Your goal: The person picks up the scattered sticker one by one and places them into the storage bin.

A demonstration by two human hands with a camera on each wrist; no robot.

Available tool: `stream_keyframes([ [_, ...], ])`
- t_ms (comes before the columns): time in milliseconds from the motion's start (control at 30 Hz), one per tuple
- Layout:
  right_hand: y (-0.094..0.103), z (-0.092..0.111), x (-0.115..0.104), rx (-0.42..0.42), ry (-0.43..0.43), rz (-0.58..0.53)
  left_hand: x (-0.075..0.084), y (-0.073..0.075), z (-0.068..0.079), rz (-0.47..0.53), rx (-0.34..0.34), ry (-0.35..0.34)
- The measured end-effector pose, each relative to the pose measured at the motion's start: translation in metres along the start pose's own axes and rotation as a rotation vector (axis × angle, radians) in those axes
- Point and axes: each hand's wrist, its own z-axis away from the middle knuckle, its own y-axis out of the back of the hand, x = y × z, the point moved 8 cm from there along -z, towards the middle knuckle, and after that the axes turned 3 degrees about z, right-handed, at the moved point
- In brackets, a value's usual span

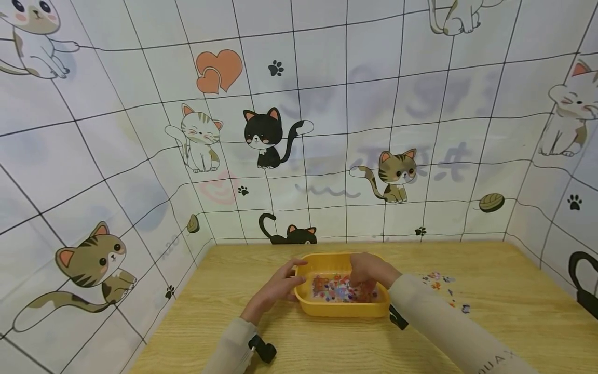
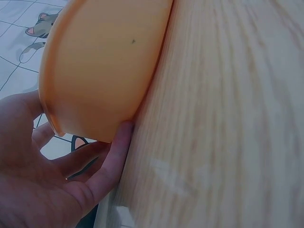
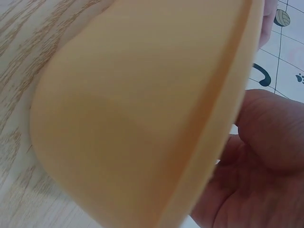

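Observation:
A yellow plastic basin (image 1: 343, 310) stands on the wooden table, with many small, multicoloured pieces (image 1: 337, 289) spread over its bottom. Brown patches show among them; I cannot tell what they are. My left hand (image 1: 279, 284) holds the basin's left end. In the left wrist view, the thumb is at the rim and the fingers lie against the end wall. From the right, my right hand (image 1: 371, 269) reaches over the rim, fingers pointing down among the pieces. Its fingertips are hidden in the head view, and the basin wall (image 3: 133, 114) covers them in the right wrist view.
Small colourful pieces (image 1: 436, 281) lie scattered on the table (image 1: 224, 311) to the right of the basin, a few of them nearer my right sleeve (image 1: 444, 322). A wall covering (image 1: 327, 130) with cat drawings and grid lines encloses the back and both sides.

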Motion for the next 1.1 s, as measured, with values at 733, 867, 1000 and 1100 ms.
stream_keyframes([
  [733, -0.003, 0.0034, 0.0018, 0.028, -0.011, 0.069, 0.0035, -0.0025, 0.0035, 0.0, -0.008, -0.002],
  [867, -0.0016, 0.0047, -0.001, 0.053, 0.01, 0.097, 0.0036, -0.0021, 0.0034, -0.002, -0.007, -0.004],
  [1000, -0.0014, 0.0045, -0.0018, 0.069, 0.028, 0.122, 0.0037, -0.0019, 0.0031, -0.001, -0.006, -0.002],
  [1100, -0.0006, 0.0054, 0.0, 0.067, 0.015, 0.12, 0.0036, -0.0021, 0.0027, 0.001, -0.008, 0.0],
])
